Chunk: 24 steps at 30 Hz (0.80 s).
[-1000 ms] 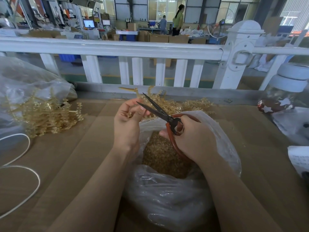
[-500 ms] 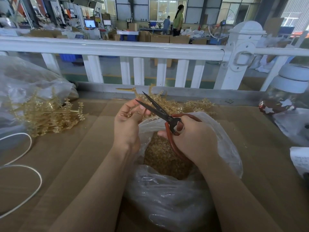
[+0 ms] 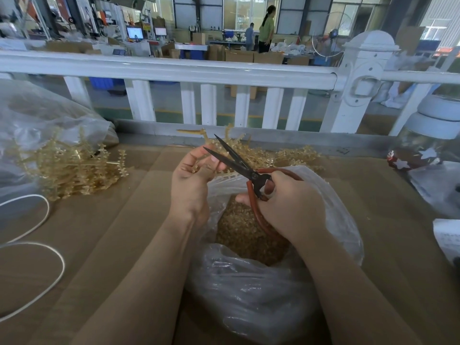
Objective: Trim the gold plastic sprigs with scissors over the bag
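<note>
Closest to the camera, low in the centre of the frame, sits the crumpled clear plastic bag (image 3: 251,295) on the brown cardboard-covered table (image 3: 104,245), its mouth open upward and a heap of small gold trimmed pieces (image 3: 244,232) lying inside; two bare forearms reach in from the bottom edge, one either side of the bag. At the lower left a thin white cord (image 3: 37,265) loops across the table.

Just above the bag's mouth, the right hand (image 3: 291,207) has its grip curled round the red handles of the black-bladed scissors (image 3: 239,165); the blades stand apart in a narrow V, tips pointing to the upper left. The left hand (image 3: 191,180) pinches a gold plastic sprig (image 3: 207,168) between thumb and fingers, right at the blades; the lower blade lies against the thumb tip, though whether the sprig sits between the blades I cannot tell; sprig and scissors hang over the far rim of the bag.

Beyond the hands, centre frame, a loose pile of gold sprigs (image 3: 281,155) spreads along the table's far edge; at the left a second heap of gold sprigs (image 3: 74,168) spills from a large clear plastic sack (image 3: 37,120); at the right edge stands a clear jar with a white lid (image 3: 433,135), red with white stars at its base, and some white paper (image 3: 448,242) below it.

Further off, a white railing (image 3: 174,73) runs across the whole frame; behind it, at the top, a workshop floor with cardboard boxes (image 3: 239,56) and two people standing (image 3: 261,33).
</note>
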Each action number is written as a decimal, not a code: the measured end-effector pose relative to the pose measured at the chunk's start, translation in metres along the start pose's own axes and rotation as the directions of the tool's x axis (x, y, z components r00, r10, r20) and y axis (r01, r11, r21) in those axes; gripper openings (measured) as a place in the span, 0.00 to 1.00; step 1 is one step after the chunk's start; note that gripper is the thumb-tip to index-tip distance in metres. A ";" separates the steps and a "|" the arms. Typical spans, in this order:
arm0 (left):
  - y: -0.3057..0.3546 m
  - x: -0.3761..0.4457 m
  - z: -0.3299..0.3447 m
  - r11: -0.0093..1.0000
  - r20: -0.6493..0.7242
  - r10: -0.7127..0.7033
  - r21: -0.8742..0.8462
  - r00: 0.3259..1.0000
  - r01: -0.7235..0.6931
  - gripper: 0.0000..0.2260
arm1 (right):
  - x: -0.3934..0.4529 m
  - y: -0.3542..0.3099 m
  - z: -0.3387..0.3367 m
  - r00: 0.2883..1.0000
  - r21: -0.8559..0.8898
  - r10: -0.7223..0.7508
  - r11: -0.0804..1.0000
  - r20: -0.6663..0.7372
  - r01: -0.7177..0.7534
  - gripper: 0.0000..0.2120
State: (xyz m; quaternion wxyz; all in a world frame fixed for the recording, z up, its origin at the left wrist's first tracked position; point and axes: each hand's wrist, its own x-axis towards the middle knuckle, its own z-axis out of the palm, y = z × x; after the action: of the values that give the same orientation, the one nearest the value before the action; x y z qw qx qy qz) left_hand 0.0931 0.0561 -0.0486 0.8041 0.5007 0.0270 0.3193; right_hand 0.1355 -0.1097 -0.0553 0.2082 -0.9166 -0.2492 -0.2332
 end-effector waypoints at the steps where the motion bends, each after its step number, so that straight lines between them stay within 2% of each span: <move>1: 0.000 0.000 0.000 1.000 -0.006 -0.009 -0.005 1.000 0.009 0.07 | 0.000 0.000 0.000 1.000 0.008 -0.002 1.000 0.001 0.002 0.33; 6: 0.001 0.002 0.007 0.999 -0.045 0.004 0.038 0.999 -0.002 0.10 | 0.002 0.002 -0.002 0.997 0.089 0.005 0.996 0.072 -0.011 0.38; 9: 0.002 0.001 0.012 0.994 -0.071 0.056 0.097 0.996 -0.049 0.09 | 0.003 0.005 0.001 0.993 0.123 0.012 0.992 0.117 -0.027 0.34; 12: 0.000 0.001 0.015 0.990 -0.110 0.098 0.111 0.989 -0.086 0.08 | 0.002 0.004 0.000 0.997 0.139 0.039 0.989 0.068 -0.048 0.28; 18: -0.002 -0.003 0.021 0.979 -0.086 0.122 0.174 0.989 -0.106 0.08 | 0.002 0.001 0.000 0.995 0.154 0.042 0.986 0.089 -0.056 0.26; 24: -0.002 -0.004 0.021 0.993 -0.076 0.084 0.093 0.994 -0.077 0.10 | 0.002 0.000 0.001 0.993 0.115 0.072 0.990 0.094 -0.083 0.27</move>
State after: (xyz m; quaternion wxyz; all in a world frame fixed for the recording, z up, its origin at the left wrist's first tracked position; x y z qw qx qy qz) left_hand 0.0981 0.0370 -0.0407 0.7656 0.5238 0.0530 0.3697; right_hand 0.1372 -0.1090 -0.0548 0.2598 -0.9211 -0.2359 -0.1685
